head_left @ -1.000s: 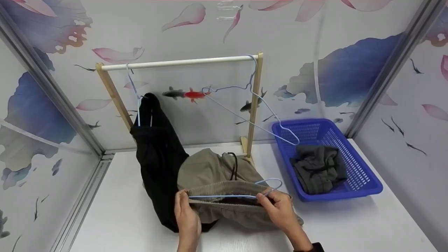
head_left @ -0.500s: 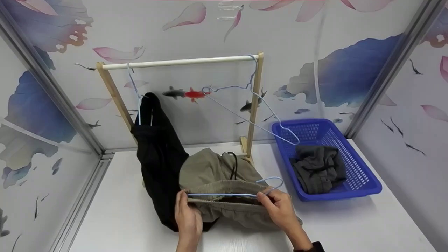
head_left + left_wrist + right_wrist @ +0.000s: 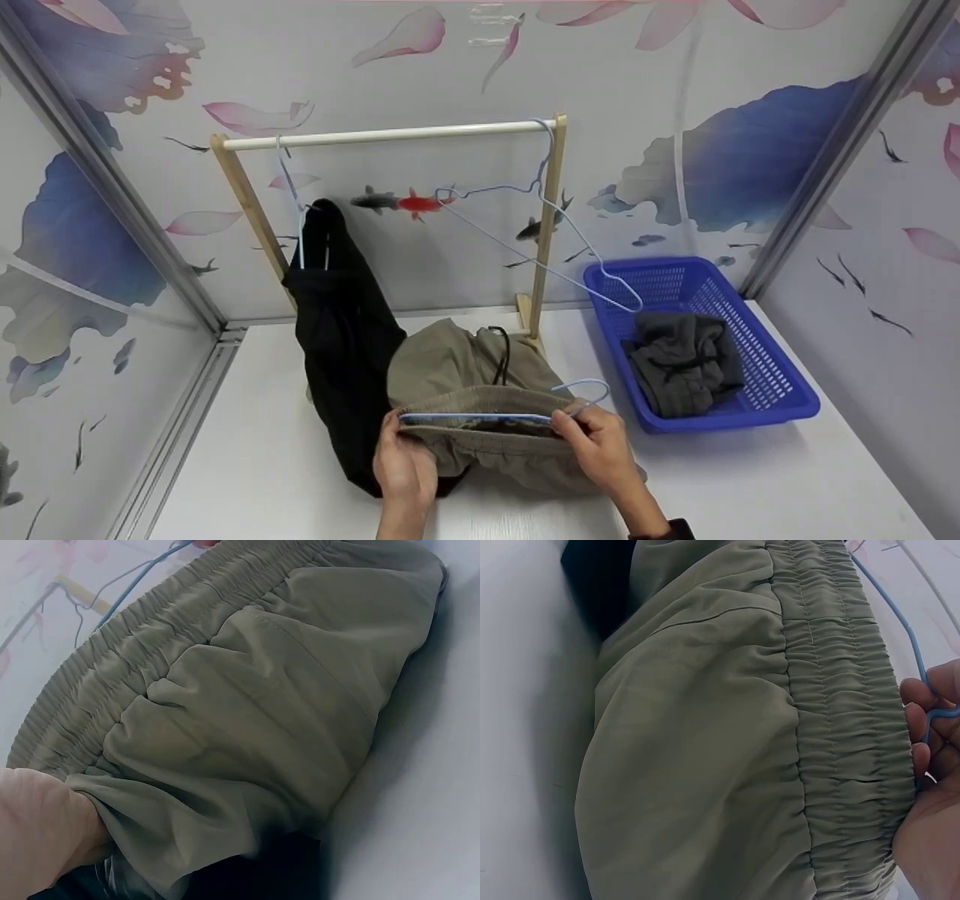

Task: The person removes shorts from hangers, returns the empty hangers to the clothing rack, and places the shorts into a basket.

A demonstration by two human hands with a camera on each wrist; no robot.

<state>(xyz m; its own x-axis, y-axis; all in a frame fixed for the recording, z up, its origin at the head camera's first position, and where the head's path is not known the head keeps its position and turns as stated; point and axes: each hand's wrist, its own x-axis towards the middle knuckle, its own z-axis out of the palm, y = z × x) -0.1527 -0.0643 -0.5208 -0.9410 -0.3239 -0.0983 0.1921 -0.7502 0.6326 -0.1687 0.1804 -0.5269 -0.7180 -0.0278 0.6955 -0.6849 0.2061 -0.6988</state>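
Head view: white desk [image 3: 750,480] carries a wooden clothes rack [image 3: 390,135] and khaki elastic-waist trousers [image 3: 465,367] at front centre. Left hand [image 3: 403,472] and right hand [image 3: 596,450] grip their waistband, fingers curled, threading a light-blue wire hanger [image 3: 480,417].

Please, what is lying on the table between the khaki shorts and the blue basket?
In the head view, the white table is bare between the khaki shorts and the blue basket; only the hook of the blue hanger reaches into it.

Olive-khaki shorts [image 3: 480,450], light blue hanger [image 3: 480,417], blue basket [image 3: 780,390], black garment [image 3: 341,352]
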